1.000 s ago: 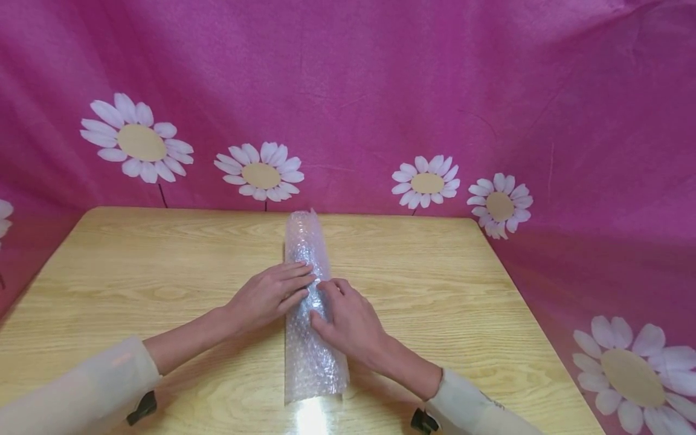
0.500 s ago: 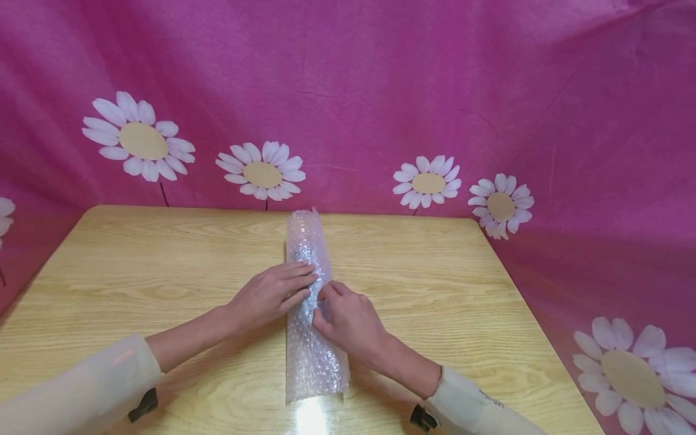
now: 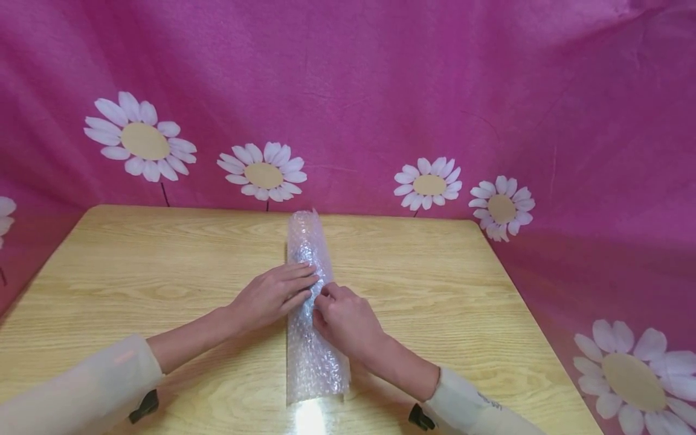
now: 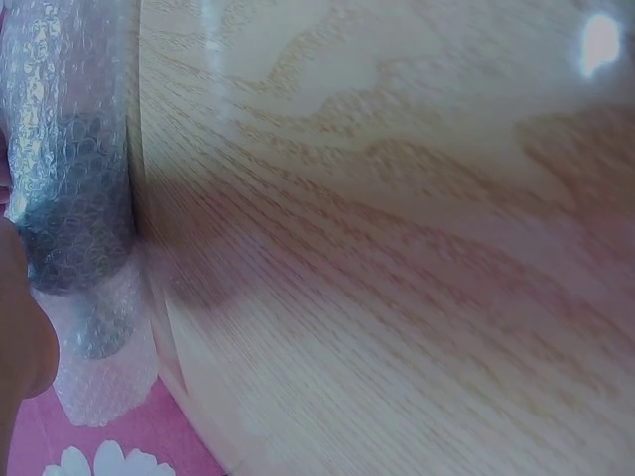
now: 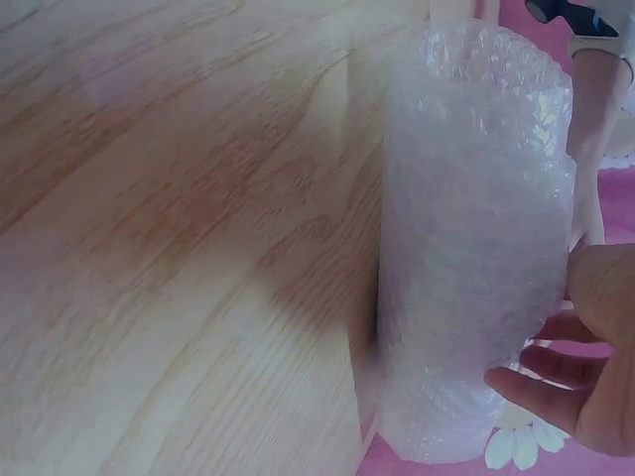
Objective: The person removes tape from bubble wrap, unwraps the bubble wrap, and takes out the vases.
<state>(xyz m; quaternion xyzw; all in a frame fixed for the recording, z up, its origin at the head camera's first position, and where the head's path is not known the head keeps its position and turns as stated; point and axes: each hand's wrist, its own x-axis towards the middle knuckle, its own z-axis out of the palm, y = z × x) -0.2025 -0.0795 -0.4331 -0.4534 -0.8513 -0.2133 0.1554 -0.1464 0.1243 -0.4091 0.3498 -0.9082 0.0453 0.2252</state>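
Observation:
A long roll of clear bubble wrap [image 3: 315, 362] lies on the wooden table, its length running away from me. Through the layers in the left wrist view shows a dark, bottle-like shape [image 4: 79, 228] with a narrower end; its exact kind is blurred. My left hand [image 3: 269, 296] rests on the roll from the left with fairly straight fingers. From the right, my right hand [image 3: 350, 320] bends its fingers and thumb together at the bubble wrap's upper side, pinching the film. The right wrist view has those fingers [image 5: 541, 397] against the roll; the pinched spot is mostly hidden.
The light wooden table [image 3: 163, 254] extends to both sides of the roll, with rounded far corners. Behind it hangs a pink curtain [image 3: 348, 90] printed with large white daisies. A bright light reflection lies on the table by the near end of the roll.
My right thumb and fingers have closed together on the bubble wrap. The left hand and the roll have stayed almost in place.

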